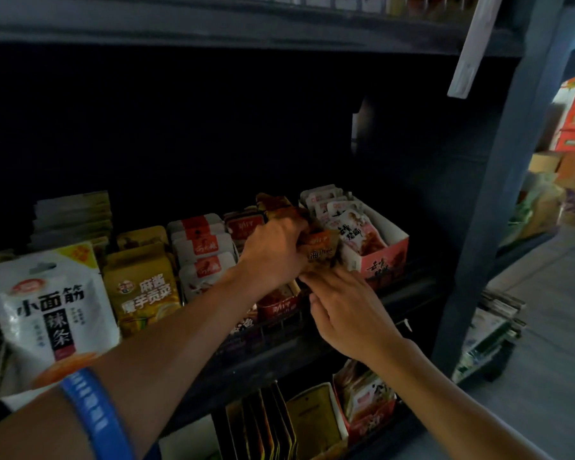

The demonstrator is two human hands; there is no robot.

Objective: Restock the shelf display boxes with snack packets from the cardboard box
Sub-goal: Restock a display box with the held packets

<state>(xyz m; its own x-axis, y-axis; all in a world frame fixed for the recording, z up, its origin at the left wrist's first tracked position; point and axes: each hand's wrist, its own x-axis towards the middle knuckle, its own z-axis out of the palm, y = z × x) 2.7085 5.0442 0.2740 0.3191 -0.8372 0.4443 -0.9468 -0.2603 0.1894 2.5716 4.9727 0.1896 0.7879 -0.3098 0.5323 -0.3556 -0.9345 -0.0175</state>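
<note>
My left hand [274, 252] grips a bunch of small brown and orange snack packets [319, 249] above a red display box [278, 307] at the middle of the shelf. My right hand [344, 307] is just below and to the right, its fingertips touching the lower edge of the packets; its fingers look fairly straight. More packets of the same kind stand behind in the box [244, 225]. To the right stands a pink and white display box [384, 260] filled with white packets. The cardboard box is out of view.
White packets [203, 250], yellow pouches [140, 287] and a large white pouch [47, 310] fill the shelf to the left. A black wire rail [273, 327] runs along the shelf front. A grey upright post [498, 200] stands right. Another shelf below holds more packets [365, 403].
</note>
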